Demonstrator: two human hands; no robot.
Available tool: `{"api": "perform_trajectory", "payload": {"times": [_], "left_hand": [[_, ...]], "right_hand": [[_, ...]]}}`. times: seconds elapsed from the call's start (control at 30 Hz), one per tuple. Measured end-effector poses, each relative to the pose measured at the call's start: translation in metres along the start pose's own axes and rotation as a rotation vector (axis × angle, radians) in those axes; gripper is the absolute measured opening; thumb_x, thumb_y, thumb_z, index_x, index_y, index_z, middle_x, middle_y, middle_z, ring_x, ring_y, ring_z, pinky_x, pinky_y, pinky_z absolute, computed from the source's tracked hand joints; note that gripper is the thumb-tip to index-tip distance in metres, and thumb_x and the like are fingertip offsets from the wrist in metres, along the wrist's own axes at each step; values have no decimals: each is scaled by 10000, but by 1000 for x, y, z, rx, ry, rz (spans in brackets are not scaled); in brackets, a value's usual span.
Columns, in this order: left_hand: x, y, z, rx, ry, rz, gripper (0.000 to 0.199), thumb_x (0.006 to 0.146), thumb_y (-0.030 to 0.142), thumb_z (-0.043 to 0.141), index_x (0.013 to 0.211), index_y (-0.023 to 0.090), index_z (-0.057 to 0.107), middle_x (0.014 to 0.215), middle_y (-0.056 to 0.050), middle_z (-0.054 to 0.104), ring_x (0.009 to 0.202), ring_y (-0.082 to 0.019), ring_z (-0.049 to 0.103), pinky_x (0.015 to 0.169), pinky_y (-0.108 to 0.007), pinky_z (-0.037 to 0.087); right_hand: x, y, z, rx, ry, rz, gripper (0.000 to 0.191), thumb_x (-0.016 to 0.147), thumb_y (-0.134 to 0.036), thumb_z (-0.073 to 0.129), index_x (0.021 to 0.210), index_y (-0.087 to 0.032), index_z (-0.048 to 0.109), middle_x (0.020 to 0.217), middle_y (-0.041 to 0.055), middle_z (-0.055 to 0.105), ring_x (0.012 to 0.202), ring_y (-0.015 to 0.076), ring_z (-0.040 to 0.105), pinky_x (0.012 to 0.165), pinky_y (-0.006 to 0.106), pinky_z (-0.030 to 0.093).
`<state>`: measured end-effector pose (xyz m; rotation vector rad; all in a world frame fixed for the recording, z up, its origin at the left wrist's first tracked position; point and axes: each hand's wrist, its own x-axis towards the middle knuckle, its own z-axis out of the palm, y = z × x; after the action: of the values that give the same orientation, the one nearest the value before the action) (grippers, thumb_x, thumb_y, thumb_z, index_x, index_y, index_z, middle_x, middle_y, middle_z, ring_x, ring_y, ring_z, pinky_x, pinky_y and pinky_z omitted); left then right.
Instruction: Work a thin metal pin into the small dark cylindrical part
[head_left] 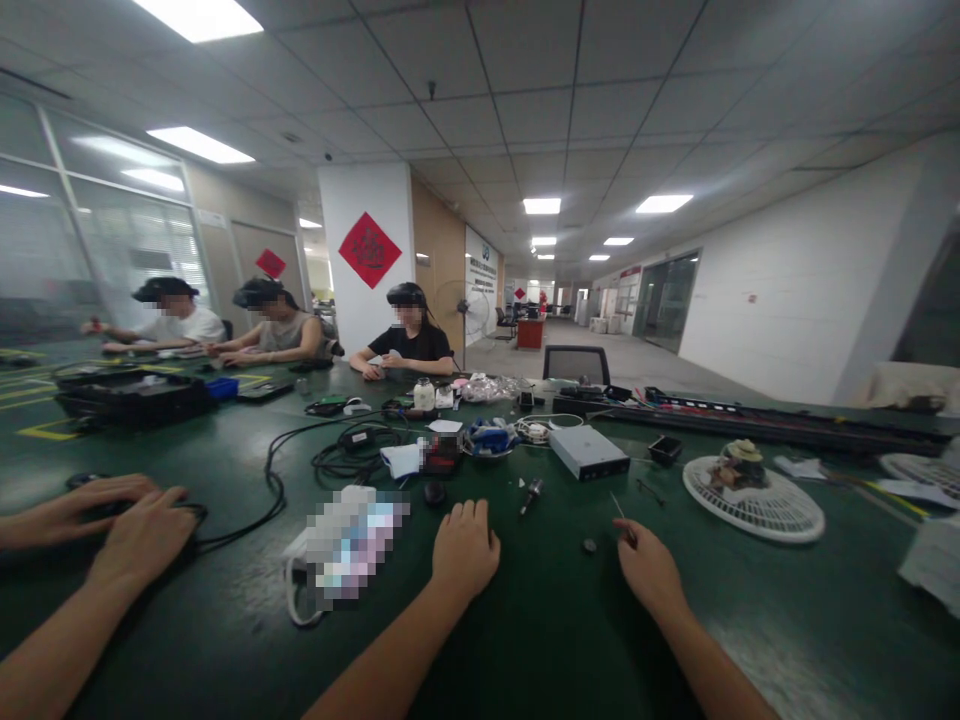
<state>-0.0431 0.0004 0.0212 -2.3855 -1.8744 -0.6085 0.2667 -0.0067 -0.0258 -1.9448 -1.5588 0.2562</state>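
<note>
My left hand (463, 548) rests palm down on the green table (555, 640). Its fingers point forward, thumb a little apart, and nothing shows in it. Just ahead of it are a black mouse (434, 493) and, to the right, a small dark-and-silver tool (532, 495). My right hand (649, 568) is closed around the handle of a screwdriver (617, 506), whose thin shaft points up and away. Left of that hand lies a small dark round piece (589, 546). Beyond both hands sits a silver, box-shaped disc drive (589, 452).
Another person's hands (142, 525) work at the left, beside black cables (277, 480). A blurred pouch (352, 545) lies between us. At right are a white round fan grille (754, 500) and a long black housing (765, 420). Several people sit across the table.
</note>
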Motion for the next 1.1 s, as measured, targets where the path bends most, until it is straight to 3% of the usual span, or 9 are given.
{"api": "perform_trajectory", "payload": {"times": [0.13,0.3,0.37,0.53,0.67,0.8,0.93,1.0,1.1], "left_hand": [[31,25,21,-19,72,-29,570,960,357,450,1466,95,436,1411,-210,514,1286,-345,479,1084,-478,355],[67,41,45,-80,36,34,679,977,449,461,1561,142,302,1560,-181,410,1413,-334,398,1126,-472,351],[80,43,53,-103,-3,86,613,970,387,499,1540,205,365,1563,-124,435,1407,-303,425,1115,-454,377],[94,43,57,-138,-61,159,453,960,159,470,1391,260,564,1494,-60,537,1292,-247,565,1073,-416,435],[80,44,50,-150,-88,171,459,949,90,429,1338,261,601,1491,-39,540,1195,-243,637,1035,-401,479],[47,40,40,-175,-132,172,568,940,116,455,1482,287,453,1428,-32,601,1144,-239,664,996,-393,517],[16,31,28,-201,-154,149,597,932,144,465,1522,221,410,1547,-67,475,1285,-244,580,1091,-386,462],[7,28,24,-215,-146,121,540,922,127,466,1459,169,498,1556,-95,457,1365,-257,504,1159,-411,389],[2,24,18,-252,-142,100,473,908,125,502,1367,202,590,1384,-81,625,1327,-260,532,1153,-448,383]], "right_hand": [[1,-5,-3,1,-13,30,401,894,-254,410,1158,-238,712,1078,63,756,989,224,706,799,306,492],[-1,-15,-4,-9,-68,-29,385,925,-482,473,1099,-261,736,942,61,756,857,229,701,722,309,479],[-2,-18,-3,-25,-96,-64,381,899,-538,528,1081,-279,742,919,47,749,841,230,690,717,315,465],[-1,-21,-1,-66,-133,-108,258,913,-430,543,889,-279,751,850,30,728,782,215,668,692,317,422],[-1,-22,-2,-54,-162,-145,258,937,-382,524,882,-268,748,918,40,714,830,209,666,717,303,432],[-9,-30,-3,-11,-198,-216,248,946,-367,528,971,-285,760,1023,42,693,890,198,662,792,290,445],[-20,-42,-3,44,-224,-271,246,948,-353,534,1020,-277,756,1055,45,686,910,201,660,815,297,440],[-24,-47,-3,78,-236,-288,239,950,-349,536,987,-265,757,1032,42,695,909,201,659,831,300,438],[-27,-51,-2,137,-245,-287,193,927,-349,585,964,-264,754,994,25,720,916,202,662,833,295,445]]}}
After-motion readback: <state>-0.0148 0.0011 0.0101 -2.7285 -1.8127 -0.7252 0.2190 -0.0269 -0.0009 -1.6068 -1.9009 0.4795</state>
